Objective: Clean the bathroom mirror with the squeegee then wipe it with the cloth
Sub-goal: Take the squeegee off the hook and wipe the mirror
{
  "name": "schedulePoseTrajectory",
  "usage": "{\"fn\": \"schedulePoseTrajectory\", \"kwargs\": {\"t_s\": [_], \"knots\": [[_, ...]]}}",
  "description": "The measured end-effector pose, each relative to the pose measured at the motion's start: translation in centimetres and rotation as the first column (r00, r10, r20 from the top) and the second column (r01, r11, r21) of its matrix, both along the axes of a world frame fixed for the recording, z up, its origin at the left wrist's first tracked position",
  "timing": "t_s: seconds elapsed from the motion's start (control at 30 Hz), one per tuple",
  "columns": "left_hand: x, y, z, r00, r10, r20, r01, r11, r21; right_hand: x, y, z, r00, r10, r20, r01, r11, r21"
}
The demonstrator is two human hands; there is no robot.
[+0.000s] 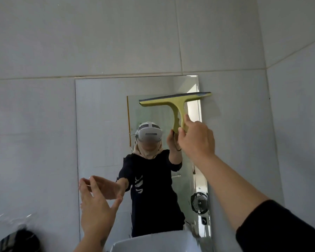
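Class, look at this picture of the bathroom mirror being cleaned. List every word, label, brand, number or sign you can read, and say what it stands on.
None can be read.
The yellow squeegee in the right hand shows no brand or label.
The mirror and the wall tiles carry no text.
The white marks on the black shirt reflected in the mirror look like a pattern, too unclear to read as letters.
The left hand holds nothing.

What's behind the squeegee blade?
The squeegee spans the mirror's upper right, its right tip over wall tile. Glass under the blade is covered.
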State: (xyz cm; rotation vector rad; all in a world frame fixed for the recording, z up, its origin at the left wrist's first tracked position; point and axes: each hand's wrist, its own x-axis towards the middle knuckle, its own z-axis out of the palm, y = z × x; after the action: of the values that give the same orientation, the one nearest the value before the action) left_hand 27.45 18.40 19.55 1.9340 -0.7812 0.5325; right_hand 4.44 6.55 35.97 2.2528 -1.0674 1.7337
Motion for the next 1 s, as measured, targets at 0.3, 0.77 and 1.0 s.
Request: {"fn": "schedulePoseTrajectory", "kwargs": {"t_s": [0.3, 0.77, 1.0], "knots": [[0.7, 0.9, 0.2, 0.999, -0.045, -0.01, 0.045, 0.998, 0.04, 6.5, 4.1, -1.7, 0.945, 0.15, 0.29, -0.188, 0.976, 0.109], [1.6, 2.1, 0.5, 0.99, -0.137, -0.022, 0.139, 0.983, 0.118, 14.2, 10.7, -2.3, 0.958, 0.276, 0.075, -0.279, 0.96, 0.034], [1.7, 2.4, 0.5, 0.981, -0.192, -0.022, 0.193, 0.975, 0.11, 15.9, 11.4, -3.1, 0.952, 0.252, -0.173, -0.273, 0.956, -0.111]]}}
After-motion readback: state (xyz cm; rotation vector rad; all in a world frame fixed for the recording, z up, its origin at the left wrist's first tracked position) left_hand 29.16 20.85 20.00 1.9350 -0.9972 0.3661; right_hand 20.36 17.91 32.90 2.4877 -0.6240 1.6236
